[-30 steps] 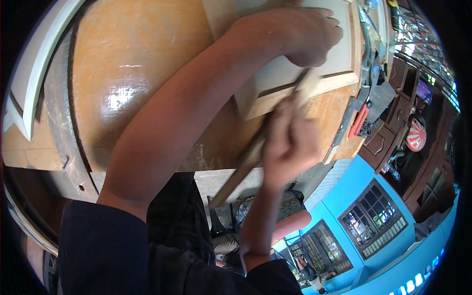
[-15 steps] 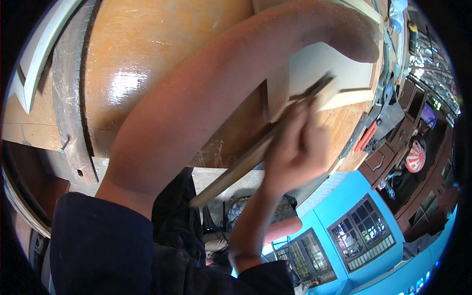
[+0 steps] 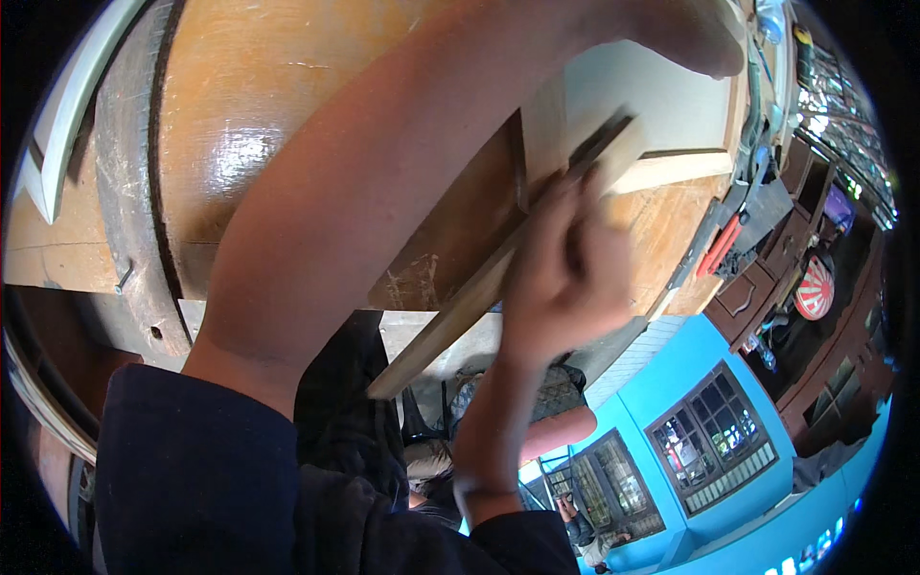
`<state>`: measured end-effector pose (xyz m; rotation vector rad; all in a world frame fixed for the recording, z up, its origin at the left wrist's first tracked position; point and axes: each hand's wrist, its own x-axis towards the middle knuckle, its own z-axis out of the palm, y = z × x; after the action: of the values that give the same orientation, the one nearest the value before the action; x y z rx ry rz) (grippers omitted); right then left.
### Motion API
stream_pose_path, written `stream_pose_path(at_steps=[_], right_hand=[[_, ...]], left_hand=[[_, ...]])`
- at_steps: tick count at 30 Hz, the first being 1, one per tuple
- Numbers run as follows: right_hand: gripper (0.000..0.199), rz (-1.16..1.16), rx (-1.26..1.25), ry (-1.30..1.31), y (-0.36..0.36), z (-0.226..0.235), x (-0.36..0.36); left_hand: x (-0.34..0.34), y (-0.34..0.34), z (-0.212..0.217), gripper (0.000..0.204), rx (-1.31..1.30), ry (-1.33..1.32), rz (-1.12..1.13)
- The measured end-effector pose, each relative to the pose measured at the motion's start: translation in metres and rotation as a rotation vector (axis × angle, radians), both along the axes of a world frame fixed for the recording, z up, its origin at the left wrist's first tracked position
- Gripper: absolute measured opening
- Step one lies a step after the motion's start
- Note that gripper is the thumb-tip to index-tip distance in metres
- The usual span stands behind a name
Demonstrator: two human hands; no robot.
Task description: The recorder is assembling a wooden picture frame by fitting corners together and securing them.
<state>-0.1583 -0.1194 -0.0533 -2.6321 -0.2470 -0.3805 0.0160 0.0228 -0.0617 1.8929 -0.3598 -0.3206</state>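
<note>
Wooden stick (image 3: 479, 287) now angled across pale panel (image 3: 661, 105) edge on worktop (image 3: 240, 115), pushed further up vs 1 s ago. Right hand (image 3: 565, 278) grip closed on stick; left hand (image 3: 690, 38) pressing panel top, grip unclear.

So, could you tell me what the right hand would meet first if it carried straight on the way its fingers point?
Probably the pale wooden panel: the right hand points up along the long wooden strip it grips, whose far end already lies on that panel. Depth is hard to judge.
</note>
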Motion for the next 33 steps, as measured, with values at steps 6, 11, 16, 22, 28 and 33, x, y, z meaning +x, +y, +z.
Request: stream_pose_path(at_steps=[6,11,16,22,28,33], right_hand=[[0.027,0.014,-0.126,-0.008,-0.009,-0.001,-0.026],[0.021,0.02,0.037,-0.074,-0.009,0.0,0.024],[0.025,0.045,-0.079,-0.045,0.002,-0.004,-0.038],[0.027,0.083,-0.072,-0.093,-0.002,-0.002,0.003],[0.029,0.093,-0.029,-0.037,-0.009,-0.002,0.013],[0.035,0.07,-0.039,0.058,-0.001,0.001,-0.057]], left_hand=[[-0.007,-0.021,-0.002,0.059,-0.045,-0.044,0.016],[-0.004,-0.012,0.001,0.06,-0.054,-0.055,0.039],[0.004,-0.025,-0.011,0.06,-0.067,-0.063,0.053],[-0.004,-0.019,-0.009,0.06,-0.065,-0.096,0.099],[0.004,-0.018,-0.019,0.061,-0.104,-0.147,0.115],[-0.003,-0.023,-0.02,0.061,-0.108,-0.176,0.147]])
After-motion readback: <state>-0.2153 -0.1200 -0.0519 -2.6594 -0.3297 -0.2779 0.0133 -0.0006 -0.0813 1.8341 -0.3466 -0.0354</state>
